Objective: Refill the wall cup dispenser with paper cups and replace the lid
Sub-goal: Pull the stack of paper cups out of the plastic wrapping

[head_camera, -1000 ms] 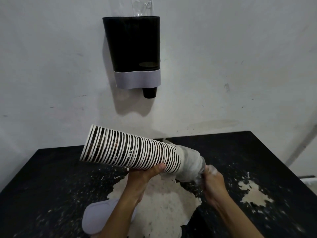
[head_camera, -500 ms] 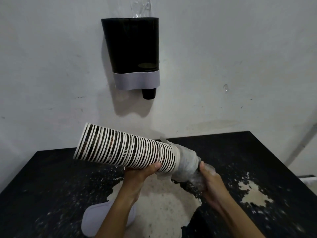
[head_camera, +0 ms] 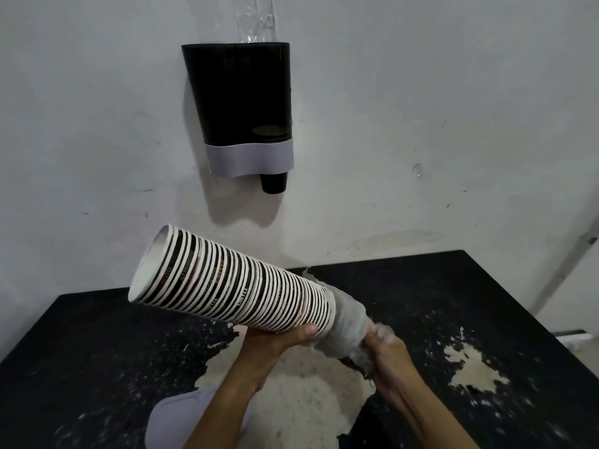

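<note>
Your left hand (head_camera: pixel 278 340) is curled under the stack of paper cups (head_camera: pixel 233 283), gripping it from below near its narrow end, thumb pressed against the last few rims. Your right hand (head_camera: pixel 385 351) is clenched on the clear plastic sleeve (head_camera: pixel 348 325), which is bunched over the bottoms of the cups. The stack lies nearly level in the air above the desk (head_camera: pixel 486 303), its open mouths pointing up and to the left, bare of wrapping along most of its length.

There is only the head view. In it the wall cup dispenser (head_camera: pixel 240 102) hangs on the wall well above the stack, its top open, with one dark cup (head_camera: pixel 274 183) poking out below the grey band. Some clear plastic sticks up behind its top rim; what it is I cannot tell. The grey lid (head_camera: pixel 181 413) lies on the desk near you, partly hidden by your left forearm.

You look to be at the unwrapping step: the sleeve is almost off, the refill itself not yet begun. Next you would need to pull the sleeve clear, keeping a firm hold so the nested cups do not slide apart. Then turn the stack bottoms down, lift it to the dispenser's open top and lower it in. The lid goes on last.
</note>
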